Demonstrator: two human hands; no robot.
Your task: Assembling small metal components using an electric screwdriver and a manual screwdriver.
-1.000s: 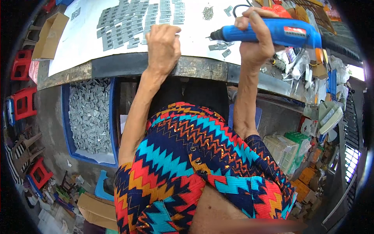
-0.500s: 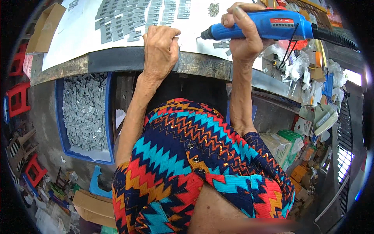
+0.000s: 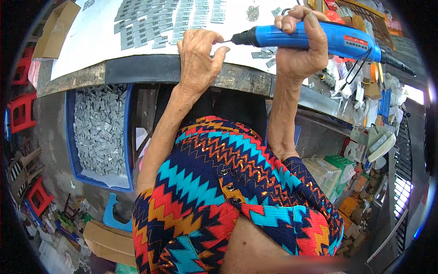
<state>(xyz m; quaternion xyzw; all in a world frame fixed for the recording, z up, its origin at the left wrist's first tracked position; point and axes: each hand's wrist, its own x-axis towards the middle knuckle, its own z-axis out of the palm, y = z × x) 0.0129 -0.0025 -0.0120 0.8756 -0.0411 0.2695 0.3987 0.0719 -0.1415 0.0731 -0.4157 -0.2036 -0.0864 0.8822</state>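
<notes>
My right hand (image 3: 301, 43) is wrapped round a blue electric screwdriver (image 3: 337, 40), held level above the table with its black nose to the left. Its thin bit reaches the thumb and forefinger of my left hand (image 3: 200, 59). The left fingers are curled near the table edge, the thumb a little apart from the forefinger; what they hold is hidden. Beyond the left hand, small grey rectangular pieces (image 3: 150, 23) lie in rows on the white table covering (image 3: 86, 55). A small heap of tiny metal parts (image 3: 252, 13) lies behind the screwdriver. More grey pieces (image 3: 262, 55) lie below its nose.
A blue tray (image 3: 130, 137) under the table's left part is full of loose grey pieces. An open cardboard box (image 3: 54, 32) stands at the table's left end. Plastic bags and clutter (image 3: 351, 86) crowd the right. A black cable (image 3: 399, 64) trails from the screwdriver.
My left hand has risen slightly from the table edge to the right, its thumb moving out from the fingers. The screwdriver has shifted right, and its bit now meets the left fingers.
</notes>
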